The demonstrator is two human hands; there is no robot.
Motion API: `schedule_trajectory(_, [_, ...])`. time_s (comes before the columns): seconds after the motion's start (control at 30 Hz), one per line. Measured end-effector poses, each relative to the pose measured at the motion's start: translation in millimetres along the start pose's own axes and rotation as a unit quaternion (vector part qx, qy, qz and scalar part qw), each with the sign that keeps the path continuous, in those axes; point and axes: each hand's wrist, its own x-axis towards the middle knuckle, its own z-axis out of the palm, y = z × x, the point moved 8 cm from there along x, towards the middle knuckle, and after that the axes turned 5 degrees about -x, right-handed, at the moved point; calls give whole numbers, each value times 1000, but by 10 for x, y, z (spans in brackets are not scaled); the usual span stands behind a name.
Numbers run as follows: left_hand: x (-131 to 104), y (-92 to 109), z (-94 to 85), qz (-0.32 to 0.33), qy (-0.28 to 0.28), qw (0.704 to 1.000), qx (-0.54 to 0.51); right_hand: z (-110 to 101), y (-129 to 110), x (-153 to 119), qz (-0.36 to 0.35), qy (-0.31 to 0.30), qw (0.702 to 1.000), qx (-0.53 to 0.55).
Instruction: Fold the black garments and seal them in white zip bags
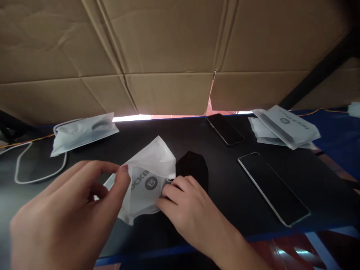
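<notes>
The white bag lies between my two hands on the black tabletop, its printed side up, with part of the dark lettering and the round logo showing. My left hand has thumb and index finger brought together in a pinch on the bag's left edge, so the bag stretches away to the right of that grip, and a corner of it spreads out below my thumb. The other fingers of that hand are curled in under the palm. My right hand lies across the bag's right side, fingers bent and their tips against its lower right part, just beside the round logo; I cannot tell whether they are closed on the plastic or on something at its edge, as the knuckles cover the spot. The bag's upper corner rises beyond both hands, pointing away from me. A black cloth-like thing sits right behind my right hand, against the bag's right edge and partly hidden by my knuckles.

Well to the right of the grip lies a large phone, with a smaller phone farther back and more bags stacked beyond. Another pouch lies far left, beside a white cable
</notes>
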Motion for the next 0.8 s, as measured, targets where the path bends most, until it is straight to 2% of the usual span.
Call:
schedule_trajectory(0.07, [33,8,47,18,5,998,52,59,58,-3,24,-24,999,42])
schedule_trajectory(0.13, [41,42,200,55,-59,995,55,41,119,-16,41,-42,995,83])
schedule_trajectory(0.23, [-3,155,366,137,-138,981,1,-143,189,-85,26,-47,987,151])
schedule_trajectory(0.3, [-23,216,386,173,-144,974,-25,-289,259,-171,14,-44,985,165])
schedule_trajectory(0.37, [-24,238,392,181,-142,973,-27,-342,354,-272,18,-60,989,134])
schedule_trajectory(0.47, [-13,235,396,174,-136,975,-2,-240,429,-395,7,-101,992,72])
schedule_trajectory(0.53, [-7,219,400,167,-133,977,23,-153,418,-439,-19,-100,994,37])
schedule_trajectory(0.67, [-28,201,464,154,-151,976,38,-118,412,-466,-26,-46,998,-19])
schedule_trajectory(0.73, [-45,205,494,140,-151,978,29,-210,467,-458,26,10,1000,-2])
schedule_trajectory(0.8, [-66,222,525,125,-149,981,8,-354,550,-462,114,94,988,34])
